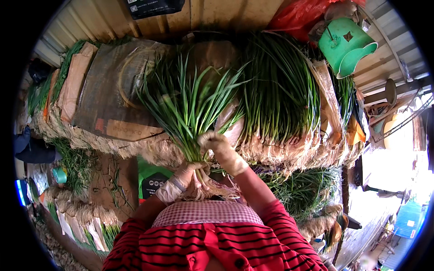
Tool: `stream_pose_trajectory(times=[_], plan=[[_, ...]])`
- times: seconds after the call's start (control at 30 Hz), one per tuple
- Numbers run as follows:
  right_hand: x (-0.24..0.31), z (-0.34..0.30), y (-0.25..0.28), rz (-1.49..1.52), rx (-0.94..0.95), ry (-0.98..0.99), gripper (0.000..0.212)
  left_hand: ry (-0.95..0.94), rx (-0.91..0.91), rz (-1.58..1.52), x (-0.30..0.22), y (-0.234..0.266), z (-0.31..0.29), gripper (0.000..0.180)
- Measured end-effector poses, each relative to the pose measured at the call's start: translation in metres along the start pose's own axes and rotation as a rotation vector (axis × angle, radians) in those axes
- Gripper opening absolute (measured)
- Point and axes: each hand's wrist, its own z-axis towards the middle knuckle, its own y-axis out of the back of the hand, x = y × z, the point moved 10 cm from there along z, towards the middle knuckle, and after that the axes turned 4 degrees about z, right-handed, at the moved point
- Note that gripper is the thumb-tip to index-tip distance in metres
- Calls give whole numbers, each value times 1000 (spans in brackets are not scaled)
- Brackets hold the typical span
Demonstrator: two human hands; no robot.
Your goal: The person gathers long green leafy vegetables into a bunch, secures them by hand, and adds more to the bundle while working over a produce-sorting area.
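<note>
Green bunch point(190, 122) | left hand point(185, 173): low, fingers clamped round it | right hand point(218, 146): higher, curled, cannot tell grip

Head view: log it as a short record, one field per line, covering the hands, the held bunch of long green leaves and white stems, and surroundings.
held: bunch of long green leaves and white stems, roots toward the picture's bottom
left hand: closed around the stems
right hand: curled by the leaves, contact unclear
behind: stacked green-leaved bundles
upper right: green plastic bucket
</note>
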Motion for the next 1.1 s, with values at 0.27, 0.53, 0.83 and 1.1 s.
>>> stream_pose_trajectory(times=[0.27, 0.53, 0.83, 1.1], plan=[[-18, -30, 45, -302, -322, -63, 32, 22, 52, 96, -3, 8, 4, 20], [-7, -28, -29, -586, 240, -232, 16, 1, 105, 7, -1, 11, -1, 24], [-60, -59, 103, 125, -392, -174, 17, 163, 223, -238, 10, 5, 0, 21], [-83, 2, 38, 658, 24, -35, 34, 223, 340, -285, 9, -9, -5, 22]])
